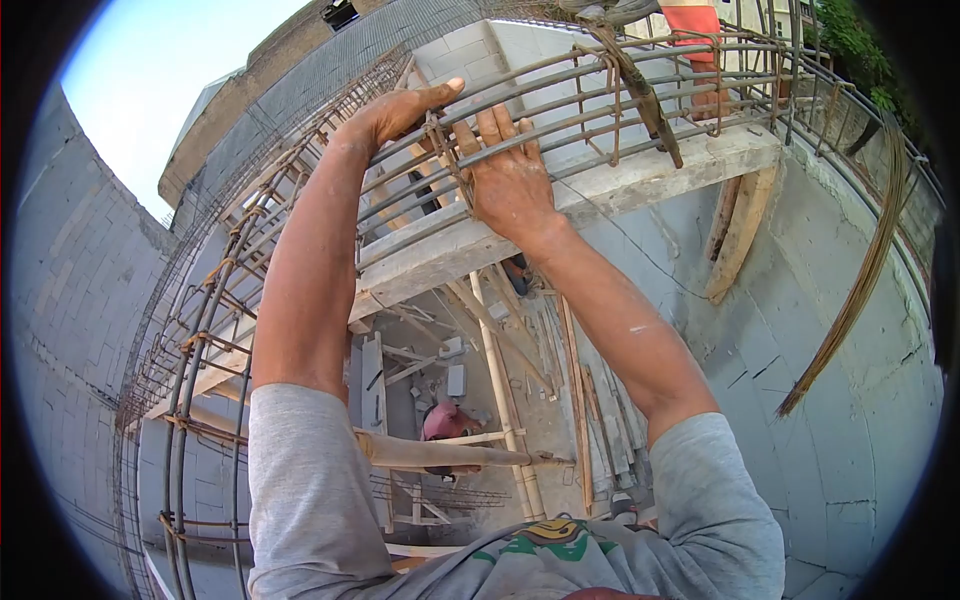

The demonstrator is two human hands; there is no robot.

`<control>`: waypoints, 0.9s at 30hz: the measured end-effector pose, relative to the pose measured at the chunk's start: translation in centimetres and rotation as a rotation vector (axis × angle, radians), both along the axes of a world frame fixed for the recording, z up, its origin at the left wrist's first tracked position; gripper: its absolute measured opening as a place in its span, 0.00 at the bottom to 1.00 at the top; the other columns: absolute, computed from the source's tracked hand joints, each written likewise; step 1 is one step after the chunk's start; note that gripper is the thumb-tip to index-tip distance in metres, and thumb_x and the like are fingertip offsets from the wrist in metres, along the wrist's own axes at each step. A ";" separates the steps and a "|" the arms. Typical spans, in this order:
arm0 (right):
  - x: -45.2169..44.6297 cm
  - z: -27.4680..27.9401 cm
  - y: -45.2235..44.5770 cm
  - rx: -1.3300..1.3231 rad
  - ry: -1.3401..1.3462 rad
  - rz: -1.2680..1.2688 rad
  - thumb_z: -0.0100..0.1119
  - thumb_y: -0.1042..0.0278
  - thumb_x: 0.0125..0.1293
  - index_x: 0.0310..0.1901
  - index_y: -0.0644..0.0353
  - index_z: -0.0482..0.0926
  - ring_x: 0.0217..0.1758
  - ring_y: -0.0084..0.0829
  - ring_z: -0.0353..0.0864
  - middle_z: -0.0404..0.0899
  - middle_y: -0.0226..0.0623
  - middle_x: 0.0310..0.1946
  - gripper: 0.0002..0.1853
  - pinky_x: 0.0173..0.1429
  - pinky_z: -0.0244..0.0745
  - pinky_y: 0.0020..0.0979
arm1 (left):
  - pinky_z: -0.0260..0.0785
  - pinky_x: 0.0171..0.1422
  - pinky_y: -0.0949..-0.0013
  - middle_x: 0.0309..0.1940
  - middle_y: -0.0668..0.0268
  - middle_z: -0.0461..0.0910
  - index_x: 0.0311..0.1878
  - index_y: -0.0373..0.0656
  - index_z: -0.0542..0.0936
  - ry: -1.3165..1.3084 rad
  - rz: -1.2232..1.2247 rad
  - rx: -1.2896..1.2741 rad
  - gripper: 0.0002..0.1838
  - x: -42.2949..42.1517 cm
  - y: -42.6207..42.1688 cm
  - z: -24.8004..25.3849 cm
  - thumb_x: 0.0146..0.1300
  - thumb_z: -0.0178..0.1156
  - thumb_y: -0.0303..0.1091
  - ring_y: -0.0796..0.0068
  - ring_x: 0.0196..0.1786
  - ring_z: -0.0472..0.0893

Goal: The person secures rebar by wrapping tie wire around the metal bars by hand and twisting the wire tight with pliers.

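Note:
Long grey steel bars and rusty stirrups form a rebar cage (590, 95) over a concrete beam (640, 180). My left hand (400, 112) reaches over the upper bars, thumb stretched to the right and the other fingers mostly hidden. It appears curled round a bar beside a rusty stirrup (438, 150). Just to the right, my right hand (508, 185) lies against the bars with its fingers extended upward and apart. One bar crosses in front of those fingers, and the hand's left edge meets the stirrup's lower part. Its thumb is hidden.
Far below, a person in a pink head covering (448, 422) is among timber and blocks. Bamboo poles (430, 452) cross beneath me. Another rebar cage (205, 330) runs down the left. A bundle of thin wires (860, 290) hangs at right, before a grey block wall (820, 420).

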State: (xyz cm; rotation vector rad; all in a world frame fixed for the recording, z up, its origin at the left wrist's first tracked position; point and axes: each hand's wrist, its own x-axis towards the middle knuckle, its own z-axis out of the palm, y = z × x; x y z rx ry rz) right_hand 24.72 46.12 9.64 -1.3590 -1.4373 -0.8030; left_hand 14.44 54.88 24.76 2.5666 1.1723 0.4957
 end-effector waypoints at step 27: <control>-0.5 0.6 -0.9 0.020 0.139 -0.052 0.63 0.74 0.47 0.37 0.59 0.83 0.67 0.42 0.61 0.71 0.29 0.54 0.12 0.68 0.46 0.56 | 0.44 0.73 0.36 0.64 0.48 0.69 0.64 0.47 0.74 -0.003 -0.015 -0.013 0.52 -0.4 0.8 -0.2 0.49 0.46 0.82 0.48 0.72 0.59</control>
